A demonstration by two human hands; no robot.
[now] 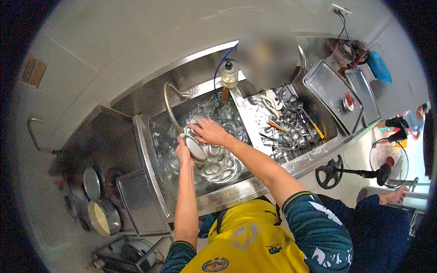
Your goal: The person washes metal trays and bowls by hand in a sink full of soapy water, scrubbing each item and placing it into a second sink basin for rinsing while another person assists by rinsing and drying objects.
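Note:
My left hand (pixel 184 152) grips the left edge of an oval dish (pixel 196 149) with a pale inside and a shiny rim. It is tilted above the water in the left basin of a stainless steel sink (pixel 141 146). My right hand (pixel 211 132) lies over the dish's upper side with its fingers apart; whether it also grips something is hidden. Several shiny metal dishes (pixel 220 170) lie in the water under and beside my hands. A curved metal faucet (pixel 167 105) reaches down to the dish, its outlet end close to my fingers.
A pump bottle (pixel 229 75) stands behind the basin divider. The right basin holds piled cutlery and ladles (pixel 293 123). Metal trays (pixel 333 92) lean to its right. Left are a pot (pixel 104 218) and another tray (pixel 141 204). A fan (pixel 389 160) and a person (pixel 372 232) are at right.

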